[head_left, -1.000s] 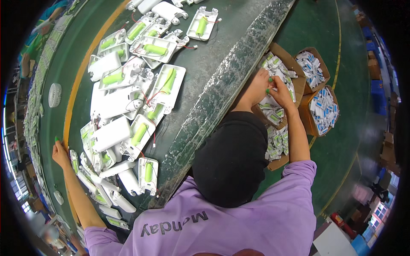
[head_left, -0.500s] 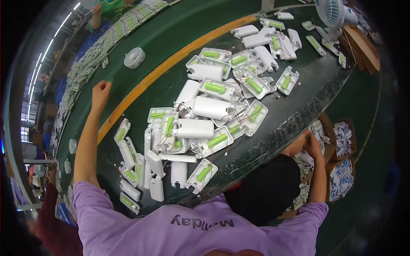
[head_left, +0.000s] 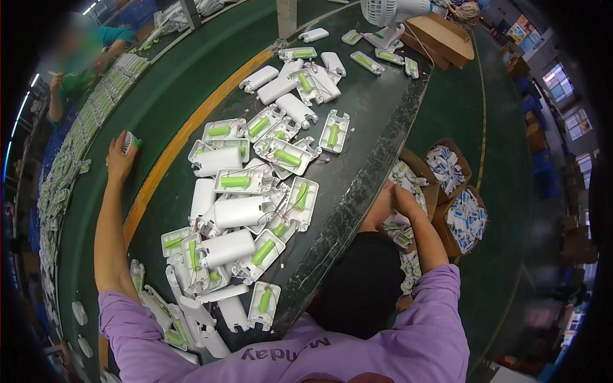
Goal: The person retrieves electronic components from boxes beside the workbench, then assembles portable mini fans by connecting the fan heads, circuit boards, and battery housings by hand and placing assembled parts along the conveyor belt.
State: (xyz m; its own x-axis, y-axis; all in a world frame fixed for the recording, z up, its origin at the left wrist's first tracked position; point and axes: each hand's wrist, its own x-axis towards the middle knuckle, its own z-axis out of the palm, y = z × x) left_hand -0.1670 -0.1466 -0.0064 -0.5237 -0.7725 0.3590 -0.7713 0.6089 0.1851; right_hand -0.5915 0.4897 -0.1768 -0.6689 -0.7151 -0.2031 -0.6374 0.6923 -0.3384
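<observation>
Over the green belt, my left hand [head_left: 119, 163] has its fingers around a small round white fan head [head_left: 128, 143] with a slatted grille. A bit of green shows at my thumb tip. My right hand [head_left: 406, 203] is low on the right, against bare skin of my leg [head_left: 378, 209] beside the table edge; its fingers are partly hidden, and I make out nothing held. Between my arms, a heap of white plastic handle shells [head_left: 242, 212] covers the dark table. Many are open, with a green battery cell [head_left: 262, 253] and thin wires inside.
An assembled white fan [head_left: 391, 16] and a cardboard box [head_left: 440, 37] stand at the far end. Cartons of small parts [head_left: 465, 220] sit right of the table. Across the belt [head_left: 185, 76], a co-worker's arm [head_left: 115, 48] is near rows of parts [head_left: 105, 102]. A metal post [head_left: 287, 18] rises behind.
My left hand has reached the white fan head and closed around it; before, it was a short way off. The view has swung to the right. My right hand stays by my leg.
</observation>
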